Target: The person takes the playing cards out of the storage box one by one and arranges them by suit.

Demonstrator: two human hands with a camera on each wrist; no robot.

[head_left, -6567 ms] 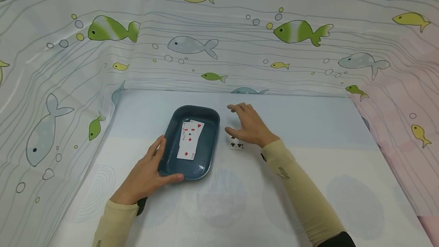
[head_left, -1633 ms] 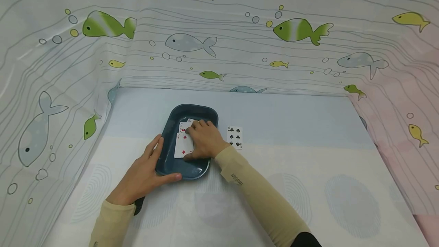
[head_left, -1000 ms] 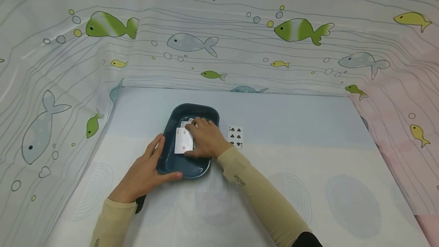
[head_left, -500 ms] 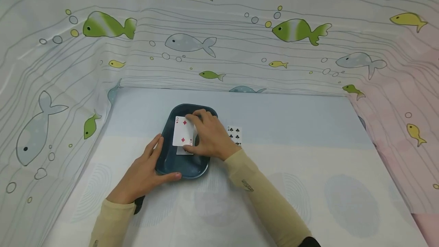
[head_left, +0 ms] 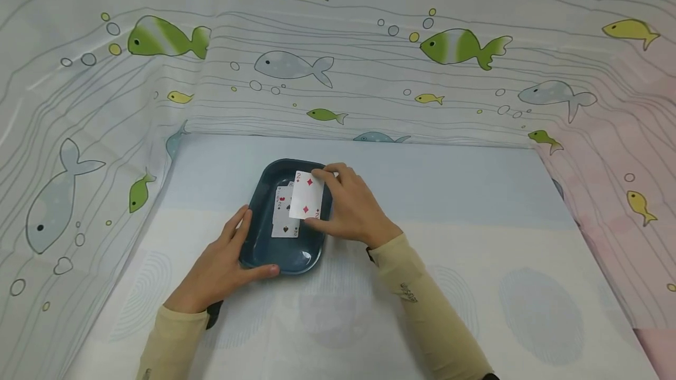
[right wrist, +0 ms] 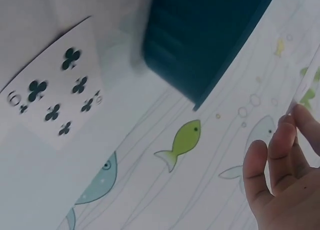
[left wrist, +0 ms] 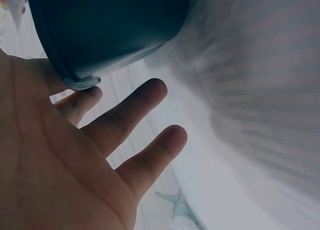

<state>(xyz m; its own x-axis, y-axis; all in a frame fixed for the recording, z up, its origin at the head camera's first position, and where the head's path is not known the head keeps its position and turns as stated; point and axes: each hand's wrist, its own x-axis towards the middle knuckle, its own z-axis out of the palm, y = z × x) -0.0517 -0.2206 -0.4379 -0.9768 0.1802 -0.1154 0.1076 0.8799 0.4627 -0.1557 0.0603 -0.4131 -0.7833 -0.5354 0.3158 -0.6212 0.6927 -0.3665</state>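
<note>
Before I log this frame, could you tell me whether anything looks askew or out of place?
Little stands out. The cards left in the tray lie overlapped and slightly askew. A six of clubs lies on the table outside the tray. The right hand pinches a two of diamonds; the left hand steadies the tray.

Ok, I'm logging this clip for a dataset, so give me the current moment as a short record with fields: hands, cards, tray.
left hand: rests against the tray's near left rim
right hand: pinches the two of diamonds above the tray
tray: dark blue, on the table
cards in tray: face up, overlapping
six of clubs: flat on the table beside the tray
</note>
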